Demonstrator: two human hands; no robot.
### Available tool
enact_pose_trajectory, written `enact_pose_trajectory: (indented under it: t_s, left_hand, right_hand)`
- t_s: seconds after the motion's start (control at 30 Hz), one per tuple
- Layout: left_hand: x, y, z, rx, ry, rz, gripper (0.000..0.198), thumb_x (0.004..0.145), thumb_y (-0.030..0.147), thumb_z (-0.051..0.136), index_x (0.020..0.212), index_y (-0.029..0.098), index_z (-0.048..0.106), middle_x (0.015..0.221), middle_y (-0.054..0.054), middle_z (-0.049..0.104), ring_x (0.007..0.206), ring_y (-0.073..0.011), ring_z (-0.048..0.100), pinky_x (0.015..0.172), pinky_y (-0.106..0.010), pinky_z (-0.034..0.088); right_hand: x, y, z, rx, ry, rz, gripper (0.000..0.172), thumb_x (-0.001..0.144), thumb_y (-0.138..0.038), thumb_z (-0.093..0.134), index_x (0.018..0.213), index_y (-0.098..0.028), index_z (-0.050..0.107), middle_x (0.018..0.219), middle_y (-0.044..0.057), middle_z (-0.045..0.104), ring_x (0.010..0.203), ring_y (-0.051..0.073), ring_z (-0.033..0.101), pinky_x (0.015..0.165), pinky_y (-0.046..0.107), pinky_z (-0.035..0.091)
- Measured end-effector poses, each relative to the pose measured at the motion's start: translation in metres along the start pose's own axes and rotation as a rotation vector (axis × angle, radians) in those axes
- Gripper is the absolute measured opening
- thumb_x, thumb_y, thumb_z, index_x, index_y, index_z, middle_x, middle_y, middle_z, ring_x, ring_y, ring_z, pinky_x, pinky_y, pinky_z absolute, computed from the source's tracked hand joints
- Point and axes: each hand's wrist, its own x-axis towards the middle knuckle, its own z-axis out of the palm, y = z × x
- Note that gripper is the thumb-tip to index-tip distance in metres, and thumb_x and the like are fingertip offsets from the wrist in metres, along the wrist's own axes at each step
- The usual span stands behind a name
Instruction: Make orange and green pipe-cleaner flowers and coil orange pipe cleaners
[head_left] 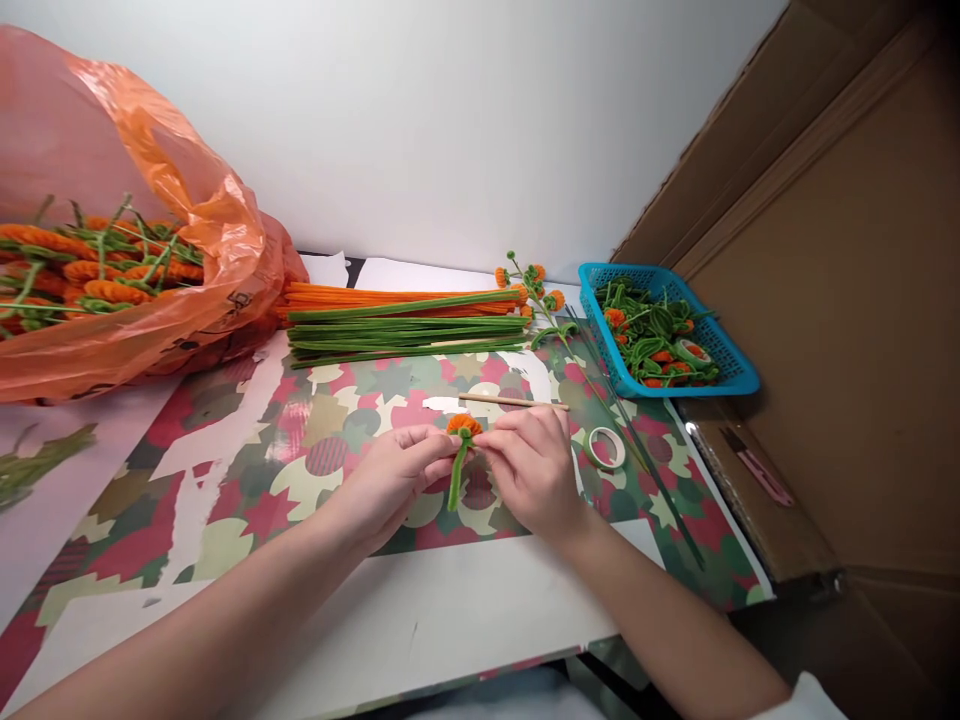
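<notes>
One small orange flower head (465, 424) with a green base is held up between both hands, above the middle of the patterned sheet (345, 400), and its short fuzzy green tail (455, 485) hangs down toward the person. The left hand (391, 478) pinches the flower's green underside from the left, thumb against forefinger. The right hand (536, 470) pinches it from the right with its fingertips, the other fingers curled in.

Just beyond the hands lies a thin wooden stick (514, 401), partly hidden by the right hand. A roll of tape (606, 449) lies flat near that hand, and dark thin rods (660, 490) run slantwise past it. Farther back, a bundle of green fuzzy stems (405, 338) lies in front of orange ones (375, 298); at their right end is a sprig with several small orange blooms (553, 300).

Outward to the right, a blue basket (739, 378) holds green and orange pieces. On the far left, a translucent orange bag (232, 235) gapes open, full of orange pieces with green stems.
</notes>
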Motion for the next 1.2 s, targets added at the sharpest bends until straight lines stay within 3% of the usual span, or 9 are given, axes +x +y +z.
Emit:
enact_pose_trajectory:
  t_s: [0.2,0.33,0.4,0.47,0.53,0.67,0.73,0.97,1.2]
  left_hand:
    - [-0.009,-0.002,0.009,0.371,0.165,0.609,0.018,0.077,0.018,0.062,0.060,0.017,0.055,0.076,-0.003,0.065,0.067,-0.0129,0.062,0.055,-0.022,0.049]
    - [-0.009,-0.006,0.005,0.768,0.084,1.230,0.018,0.077,0.003,0.057,0.069,0.019,0.057,0.092,-0.006,0.072,0.079,-0.0140,0.068,0.068,-0.024,0.055]
    - [-0.006,-0.007,0.003,0.853,0.018,1.378,0.020,0.077,0.000,0.056,0.072,0.020,0.059,0.094,-0.006,0.073,0.077,-0.0135,0.068,0.067,-0.023,0.056]
    - [-0.004,-0.006,0.002,0.842,0.018,1.315,0.017,0.078,0.005,0.057,0.070,0.020,0.060,0.095,-0.007,0.073,0.080,-0.0153,0.069,0.069,-0.025,0.056]
    - [-0.003,-0.003,0.003,0.722,0.058,1.014,0.014,0.079,0.015,0.060,0.065,0.019,0.059,0.089,-0.006,0.073,0.077,-0.0169,0.068,0.067,-0.027,0.055]
    - [0.000,0.002,0.002,0.246,0.040,0.206,0.025,0.077,0.037,0.067,0.064,0.017,0.059,0.066,-0.002,0.063,0.058,-0.0137,0.060,0.051,-0.023,0.047]
    - [0.001,0.002,0.000,0.077,0.012,0.023,0.025,0.075,0.039,0.070,0.069,0.016,0.063,0.067,-0.002,0.064,0.060,-0.0126,0.059,0.056,-0.023,0.048]
    - [-0.002,0.003,-0.002,-0.028,-0.049,-0.016,0.024,0.072,0.034,0.073,0.061,0.015,0.064,0.068,-0.003,0.063,0.071,-0.0144,0.060,0.073,-0.027,0.048]
    - [-0.003,0.002,0.001,0.038,-0.028,0.014,0.028,0.070,0.033,0.074,0.058,0.016,0.056,0.056,0.003,0.052,0.054,-0.0081,0.048,0.054,-0.020,0.041]
  right_hand:
    - [-0.001,-0.018,0.003,0.712,-0.135,0.810,0.019,0.086,-0.032,0.059,0.072,-0.019,0.058,0.073,0.001,0.053,0.065,0.014,0.049,0.060,0.030,0.038]
    - [0.005,-0.013,-0.006,1.385,-0.419,1.267,0.024,0.072,-0.037,0.073,0.072,-0.017,0.059,0.060,-0.004,0.045,0.054,0.009,0.039,0.056,0.026,0.034]
    - [0.007,-0.007,-0.010,1.504,-0.468,1.378,0.025,0.063,-0.030,0.079,0.069,-0.015,0.060,0.059,-0.005,0.043,0.056,0.008,0.038,0.058,0.024,0.034]
    - [0.009,-0.003,-0.011,1.493,-0.463,1.428,0.026,0.060,-0.029,0.081,0.070,-0.015,0.061,0.059,-0.005,0.043,0.056,0.008,0.037,0.057,0.023,0.033]
    - [0.009,-0.001,-0.011,1.378,-0.380,1.361,0.025,0.066,-0.035,0.078,0.072,-0.015,0.063,0.061,-0.004,0.046,0.057,0.008,0.037,0.057,0.023,0.033]
    - [0.008,0.000,-0.008,0.903,-0.066,0.964,0.016,0.082,-0.036,0.064,0.080,-0.020,0.065,0.078,0.000,0.056,0.070,0.011,0.049,0.066,0.025,0.039]
    - [0.006,0.000,-0.008,0.671,-0.017,0.747,0.009,0.084,-0.030,0.061,0.085,-0.022,0.065,0.085,0.001,0.057,0.074,0.013,0.051,0.067,0.026,0.041]
    - [0.003,-0.001,-0.005,0.216,-0.013,0.138,0.010,0.082,-0.017,0.064,0.085,-0.025,0.069,0.080,0.002,0.058,0.078,0.017,0.054,0.071,0.033,0.045]
    - [0.000,0.001,-0.001,0.152,-0.070,0.188,0.013,0.089,-0.019,0.055,0.081,-0.021,0.065,0.081,0.004,0.061,0.082,0.019,0.054,0.074,0.035,0.042]
